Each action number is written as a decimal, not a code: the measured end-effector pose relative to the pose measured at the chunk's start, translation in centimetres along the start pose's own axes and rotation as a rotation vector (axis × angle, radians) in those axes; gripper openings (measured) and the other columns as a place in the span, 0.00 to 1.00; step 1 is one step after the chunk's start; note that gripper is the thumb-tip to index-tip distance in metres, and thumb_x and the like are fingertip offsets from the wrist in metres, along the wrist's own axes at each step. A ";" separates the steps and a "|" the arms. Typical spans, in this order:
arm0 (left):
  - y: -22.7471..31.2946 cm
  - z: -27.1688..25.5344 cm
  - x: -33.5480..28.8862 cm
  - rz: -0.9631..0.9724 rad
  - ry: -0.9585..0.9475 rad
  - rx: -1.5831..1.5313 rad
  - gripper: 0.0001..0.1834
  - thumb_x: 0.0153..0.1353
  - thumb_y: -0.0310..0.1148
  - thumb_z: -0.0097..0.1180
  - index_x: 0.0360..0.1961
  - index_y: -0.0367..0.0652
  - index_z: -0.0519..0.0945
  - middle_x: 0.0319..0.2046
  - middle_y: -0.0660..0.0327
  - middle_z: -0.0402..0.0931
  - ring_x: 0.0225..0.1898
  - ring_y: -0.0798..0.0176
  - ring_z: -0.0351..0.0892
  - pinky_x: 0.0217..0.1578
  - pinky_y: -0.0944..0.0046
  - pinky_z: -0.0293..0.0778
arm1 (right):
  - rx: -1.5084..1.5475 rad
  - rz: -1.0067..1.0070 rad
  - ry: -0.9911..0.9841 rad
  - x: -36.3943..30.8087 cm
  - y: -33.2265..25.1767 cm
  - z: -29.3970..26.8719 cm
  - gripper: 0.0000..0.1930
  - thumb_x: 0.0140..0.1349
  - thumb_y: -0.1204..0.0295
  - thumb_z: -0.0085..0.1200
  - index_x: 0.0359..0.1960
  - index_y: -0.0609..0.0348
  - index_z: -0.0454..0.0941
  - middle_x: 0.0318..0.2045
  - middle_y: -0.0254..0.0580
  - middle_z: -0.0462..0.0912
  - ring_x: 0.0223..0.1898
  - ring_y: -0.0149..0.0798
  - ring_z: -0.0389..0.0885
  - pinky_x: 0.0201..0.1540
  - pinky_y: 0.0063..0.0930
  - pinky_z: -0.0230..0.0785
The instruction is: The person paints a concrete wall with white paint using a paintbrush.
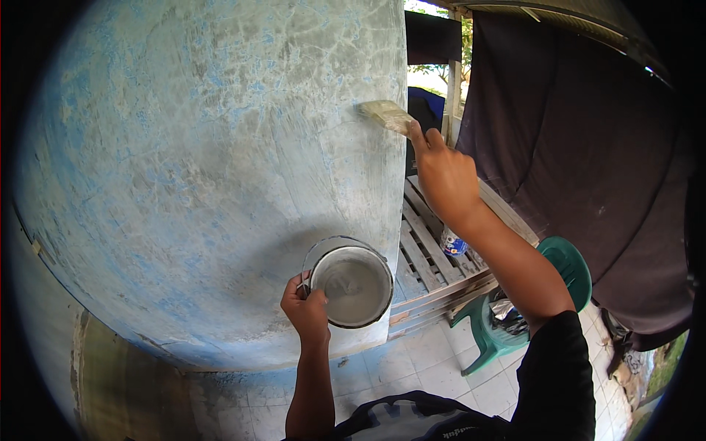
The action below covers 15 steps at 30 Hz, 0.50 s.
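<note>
My right hand (447, 176) is closed round the handle of a wide paintbrush (388, 115), arm stretched up and forward. The brush's pale bristles lie at the wall (220, 147) near its right edge; whether they touch it I cannot tell for sure. Lower down, my left hand (305, 309) grips a small round bucket (353, 288) by its left rim, thumb over the edge. Thin greyish-white liquid covers the bucket's bottom, and its wire handle stands up behind the rim. Patchy blue and grey paint with fine cracks covers the wall.
Right of the wall stands a slatted wooden bench (428, 253) with a blue and white container (453, 242) on it. A green plastic chair (562, 268) holds some dark and silvery stuff. Behind hangs a dark cloth (573, 162). White tiles (426, 360) cover the floor.
</note>
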<state>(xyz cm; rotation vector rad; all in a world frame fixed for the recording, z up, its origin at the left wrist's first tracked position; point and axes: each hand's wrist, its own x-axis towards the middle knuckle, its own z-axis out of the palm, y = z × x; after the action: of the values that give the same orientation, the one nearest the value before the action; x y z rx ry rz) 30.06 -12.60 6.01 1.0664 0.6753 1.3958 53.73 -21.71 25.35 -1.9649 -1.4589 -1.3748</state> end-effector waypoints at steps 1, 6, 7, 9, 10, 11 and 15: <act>0.1 0.2 0.0 -0.002 0.004 -0.006 0.23 0.45 0.14 0.51 0.47 0.29 0.81 0.28 0.60 0.82 0.26 0.72 0.75 0.30 0.72 0.67 | -0.060 0.017 -0.078 -0.5 0.0 1.4 0.23 0.62 0.79 0.52 0.61 0.68 0.74 0.31 0.43 0.78 0.23 0.40 0.86 0.22 0.34 0.77; -0.3 -0.1 -0.1 -0.018 0.002 -0.022 0.24 0.44 0.13 0.51 0.47 0.29 0.81 0.28 0.60 0.82 0.26 0.72 0.76 0.30 0.73 0.67 | -0.142 -0.052 -0.403 -6.5 -3.6 5.1 0.25 0.66 0.78 0.49 0.65 0.74 0.71 0.36 0.49 0.82 0.23 0.42 0.87 0.25 0.31 0.81; -0.5 0.0 -0.2 -0.024 -0.001 -0.022 0.24 0.44 0.14 0.51 0.47 0.29 0.81 0.28 0.60 0.82 0.26 0.72 0.76 0.30 0.73 0.67 | -0.053 -0.086 -0.489 -7.1 -3.7 4.6 0.21 0.65 0.78 0.50 0.59 0.72 0.76 0.37 0.52 0.84 0.26 0.44 0.88 0.29 0.32 0.82; -0.7 0.2 -0.3 -0.028 0.001 -0.019 0.24 0.44 0.14 0.51 0.47 0.29 0.81 0.28 0.60 0.82 0.26 0.72 0.76 0.31 0.73 0.67 | 0.041 -0.123 -0.574 -6.3 -3.9 3.0 0.18 0.64 0.78 0.50 0.54 0.70 0.81 0.38 0.55 0.85 0.28 0.45 0.89 0.32 0.33 0.83; -0.9 0.5 -0.5 -0.039 0.002 -0.030 0.24 0.44 0.14 0.51 0.47 0.29 0.81 0.27 0.61 0.81 0.25 0.72 0.74 0.29 0.73 0.66 | 0.084 -0.125 -0.680 -4.9 -3.7 2.0 0.14 0.63 0.78 0.51 0.47 0.68 0.84 0.37 0.55 0.86 0.31 0.46 0.89 0.35 0.33 0.83; -1.0 0.8 -0.6 -0.049 0.000 -0.042 0.24 0.44 0.14 0.51 0.47 0.29 0.81 0.26 0.61 0.80 0.24 0.73 0.73 0.28 0.73 0.65 | 0.125 -0.126 -0.785 -3.4 -3.3 1.0 0.11 0.62 0.78 0.52 0.41 0.65 0.87 0.37 0.56 0.87 0.34 0.48 0.90 0.37 0.34 0.83; -1.3 0.9 -0.5 -0.070 -0.043 -0.023 0.23 0.45 0.14 0.51 0.46 0.28 0.81 0.24 0.62 0.79 0.22 0.74 0.71 0.26 0.72 0.63 | 0.056 -0.089 -0.537 2.4 -1.0 -0.3 0.09 0.61 0.77 0.53 0.30 0.63 0.87 0.35 0.54 0.87 0.34 0.48 0.90 0.35 0.35 0.83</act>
<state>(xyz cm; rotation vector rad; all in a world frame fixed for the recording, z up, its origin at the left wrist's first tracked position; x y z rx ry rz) 31.41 -13.09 5.16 1.0423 0.6580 1.3137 52.73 -20.24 27.26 -2.3717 -1.8011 -0.8525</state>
